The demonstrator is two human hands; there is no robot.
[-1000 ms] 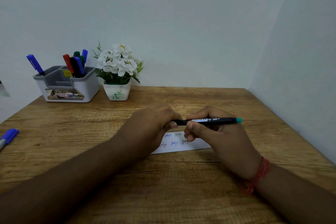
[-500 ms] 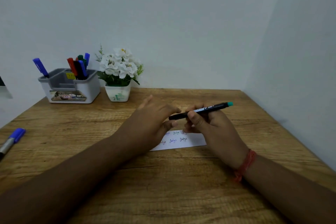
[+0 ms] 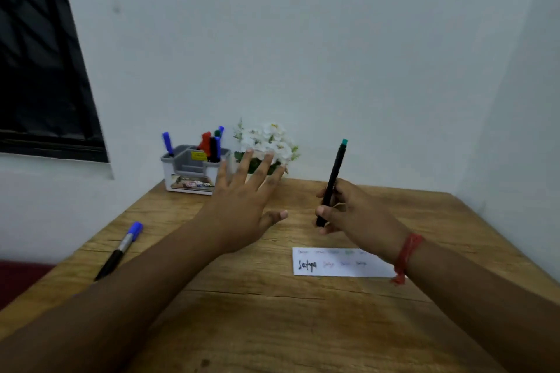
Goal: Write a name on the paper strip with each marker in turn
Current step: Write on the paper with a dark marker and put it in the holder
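A white paper strip (image 3: 327, 263) lies on the wooden table (image 3: 272, 327), with names written on it in several colours. My right hand (image 3: 357, 215) holds a black marker with a teal end (image 3: 333, 179) nearly upright above the table, beyond the strip. My left hand (image 3: 242, 206) is stretched forward with fingers spread, holding nothing, in front of the grey marker holder (image 3: 188, 172). The holder has several markers standing in it.
A blue-capped marker (image 3: 121, 248) lies on the table at the left. White flowers in a pot (image 3: 269, 142) stand beside the holder against the wall. A dark window (image 3: 39, 70) is at the upper left. Walls close the back and right.
My left hand has let go of the marker's end and stretched forward toward the holder. My right hand lifted the marker from level to nearly upright. The view has tilted up and shifted left.
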